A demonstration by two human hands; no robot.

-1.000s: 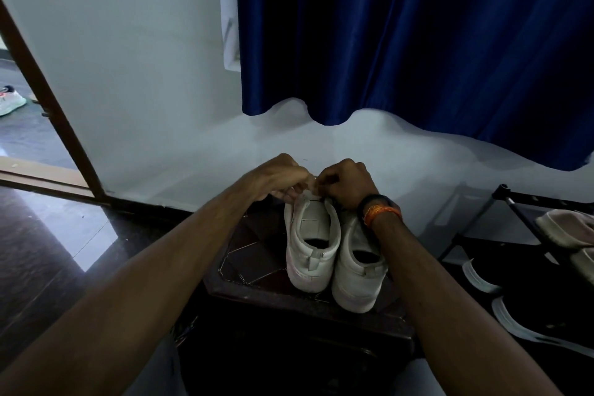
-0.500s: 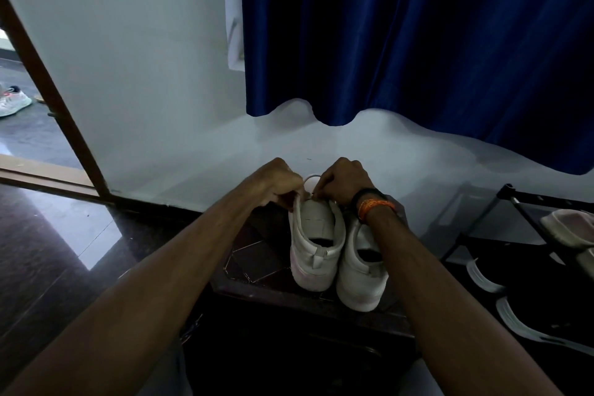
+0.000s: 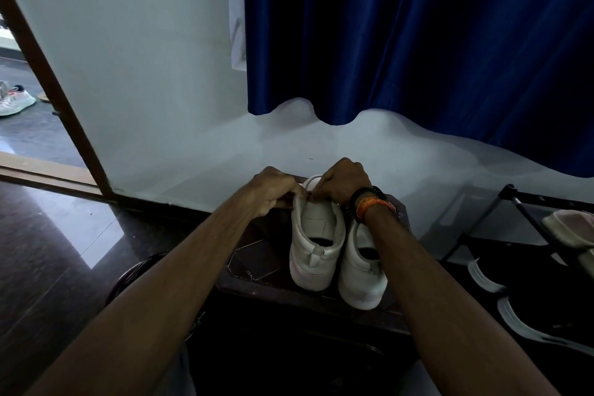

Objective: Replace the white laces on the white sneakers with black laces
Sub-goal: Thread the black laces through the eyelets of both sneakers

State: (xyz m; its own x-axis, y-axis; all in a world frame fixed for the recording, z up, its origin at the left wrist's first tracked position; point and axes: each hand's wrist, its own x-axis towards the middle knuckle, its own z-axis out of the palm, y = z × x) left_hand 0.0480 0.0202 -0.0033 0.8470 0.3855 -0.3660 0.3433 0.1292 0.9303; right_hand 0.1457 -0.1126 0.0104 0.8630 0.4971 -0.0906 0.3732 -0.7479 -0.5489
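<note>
Both hands hide the front of the left sneaker (image 3: 316,238); what the fingertips pinch there is hard to make out, likely its white lace (image 3: 309,179), looping at twelve o'clock. Left hand (image 3: 277,190) and right hand (image 3: 344,182) are curled. Two plain white sneakers stand side by side on a dark table (image 3: 257,254), heels at six o'clock.

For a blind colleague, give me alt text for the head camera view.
Both hands, left hand and right hand, pinch a white lace at the left sneaker of a white pair on a dark table.
</note>
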